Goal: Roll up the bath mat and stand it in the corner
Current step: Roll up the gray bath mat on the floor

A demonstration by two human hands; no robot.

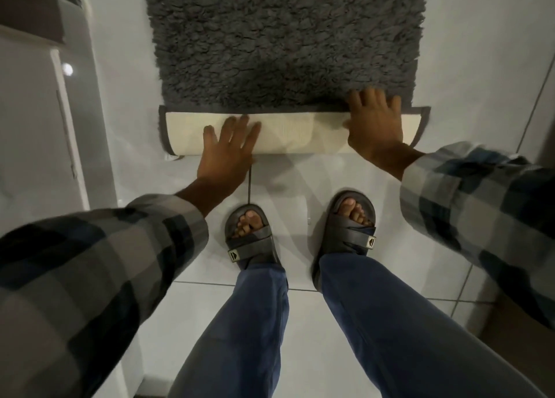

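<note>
A shaggy dark grey bath mat (285, 37) lies on the white tiled floor ahead of me. Its near end is turned over into a low roll (300, 135) that shows the cream underside with a grey border. My left hand (228, 151) rests flat on the left part of the roll, fingers spread. Over the right part my right hand (375, 124) presses with spread fingers, the fingertips reaching the grey pile. Neither hand closes around the mat.
My feet in dark sandals (252, 235) stand on the tiles just behind the roll. A white fixture or cabinet edge (69, 127) runs along the left. A wall or door edge (543, 82) rises at the right.
</note>
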